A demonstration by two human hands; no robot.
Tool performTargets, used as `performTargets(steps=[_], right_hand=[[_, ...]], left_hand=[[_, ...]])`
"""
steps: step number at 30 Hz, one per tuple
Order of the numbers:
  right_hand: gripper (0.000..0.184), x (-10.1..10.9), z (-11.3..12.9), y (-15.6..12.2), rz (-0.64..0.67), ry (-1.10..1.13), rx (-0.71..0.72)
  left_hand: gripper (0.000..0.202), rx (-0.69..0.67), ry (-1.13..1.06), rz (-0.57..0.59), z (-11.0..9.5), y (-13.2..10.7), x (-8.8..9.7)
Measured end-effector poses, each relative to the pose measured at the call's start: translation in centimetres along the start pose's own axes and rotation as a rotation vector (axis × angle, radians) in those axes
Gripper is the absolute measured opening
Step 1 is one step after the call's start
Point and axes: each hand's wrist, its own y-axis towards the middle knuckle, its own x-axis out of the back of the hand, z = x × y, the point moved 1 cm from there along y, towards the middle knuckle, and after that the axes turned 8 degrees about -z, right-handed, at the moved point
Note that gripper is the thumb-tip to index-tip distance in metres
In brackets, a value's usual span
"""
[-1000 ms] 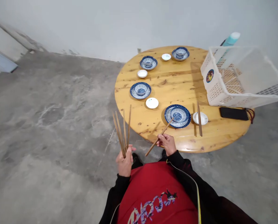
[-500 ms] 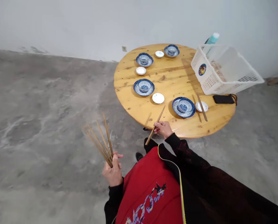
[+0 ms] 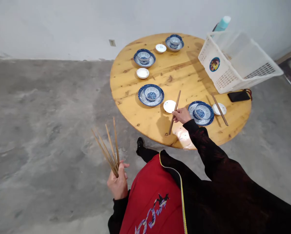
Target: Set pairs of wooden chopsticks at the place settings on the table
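Note:
My left hand (image 3: 118,182) is closed round several wooden chopsticks (image 3: 108,149), their tips fanned out above the floor. Over the near side of the round table (image 3: 126,91), my right hand (image 3: 181,115) pinches chopsticks (image 3: 174,112); whether one or a pair I cannot tell. Their upper part crosses the right edge of a small white saucer (image 3: 169,106). Left of that saucer, a glass bowl (image 3: 151,93) stands on a blue-patterned plate (image 3: 142,97). To the right of my hand is another patterned plate (image 3: 210,121) with a bowl. Chopsticks (image 3: 220,109) lie across a second saucer (image 3: 217,112).
A white plastic basket (image 3: 226,76) stands at the table's right, with a blue-capped bottle (image 3: 223,24) behind it. Near it lies a black phone (image 3: 238,96). Two more plates with bowls and small white saucers (image 3: 143,73) sit along the far left side.
My right hand has moved forward and right with its chopsticks, from the table edge to the saucer. My left hand still holds its bunch. The view has shifted, and a foot now shows by the table.

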Motion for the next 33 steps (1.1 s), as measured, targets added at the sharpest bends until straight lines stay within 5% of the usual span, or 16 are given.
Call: performTargets(steps=[12, 26, 33], right_hand=[[0.023, -2.7, 3.0, 6.5, -0.035, -0.401, -0.167], [0.02, -4.1, 3.6, 7.5, 0.014, -0.564, -0.316], [0.02, -4.1, 3.8, 7.1, 0.004, -0.615, -0.364]], left_hand=[[0.032, -0.048, 0.153, 0.186, -7.0, 14.6, -4.5], [0.036, -0.092, 0.141, 0.439, -9.3, 21.6, -7.7], [0.034, -0.175, 0.136, 0.529, -11.3, 25.9, -7.7]])
